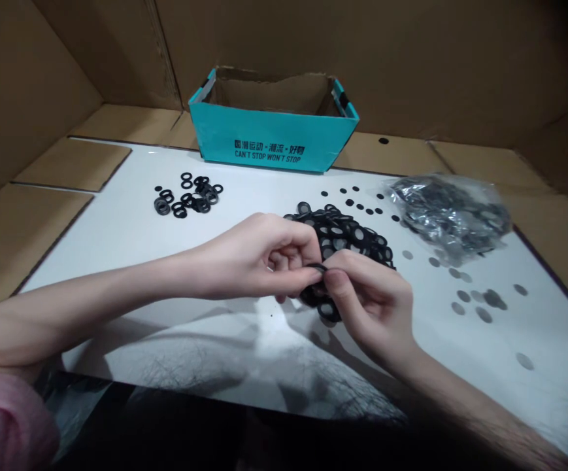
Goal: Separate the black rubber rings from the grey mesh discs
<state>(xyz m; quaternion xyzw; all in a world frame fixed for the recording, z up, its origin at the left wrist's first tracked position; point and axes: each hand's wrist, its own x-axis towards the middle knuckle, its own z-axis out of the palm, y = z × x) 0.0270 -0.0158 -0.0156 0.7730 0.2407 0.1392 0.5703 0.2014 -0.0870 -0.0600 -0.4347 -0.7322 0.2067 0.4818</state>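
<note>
My left hand (pixel 284 255) and my right hand (pixel 372 294) meet over the middle of the white table. Between their thumbs and fingers they pinch one black rubber ring (pixel 319 268), mostly covered by the fingertips. Right behind and beneath the hands lies a heap of black rings (pixel 342 229), many with grey discs in their centres. One such ring (pixel 329 310) sits at the heap's near edge, below my right hand. Farther left is a smaller group of black rings (pixel 200 196) with open centres.
A turquoise box (pixel 274 137) stands at the back against cardboard walls. At right lies a clear plastic bag (pixel 453 216) of dark pieces. Loose grey discs (pixel 484 314) are scattered near it, and small black discs (pixel 360 207) lie behind the heap. Cardboard flaps (pixel 78 163) border the white table (pixel 244 347).
</note>
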